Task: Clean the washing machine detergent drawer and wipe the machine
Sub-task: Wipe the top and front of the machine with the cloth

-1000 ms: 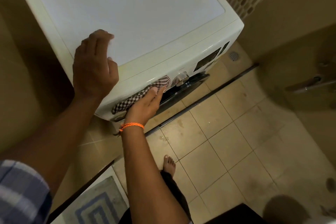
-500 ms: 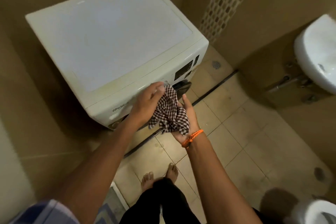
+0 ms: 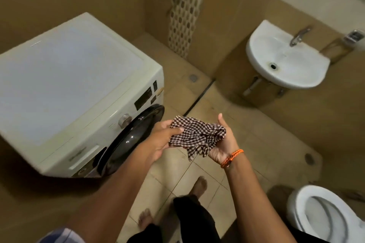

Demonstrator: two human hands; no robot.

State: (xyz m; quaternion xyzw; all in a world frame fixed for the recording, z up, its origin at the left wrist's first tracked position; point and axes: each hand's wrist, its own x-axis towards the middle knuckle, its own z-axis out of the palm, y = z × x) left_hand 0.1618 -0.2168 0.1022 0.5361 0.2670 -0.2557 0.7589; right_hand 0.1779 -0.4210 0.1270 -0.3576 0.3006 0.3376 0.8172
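I see the checked cloth (image 3: pixel 197 137) bunched between both hands, clear of the washing machine (image 3: pixel 79 92) on the left. My left hand (image 3: pixel 162 142) pinches its near edge; my right hand (image 3: pixel 223 144) cups it from below, fingers curled under.

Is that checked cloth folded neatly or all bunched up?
Bunched up. The checked cloth lies crumpled between the left hand and right hand, with a loose corner dangling below.
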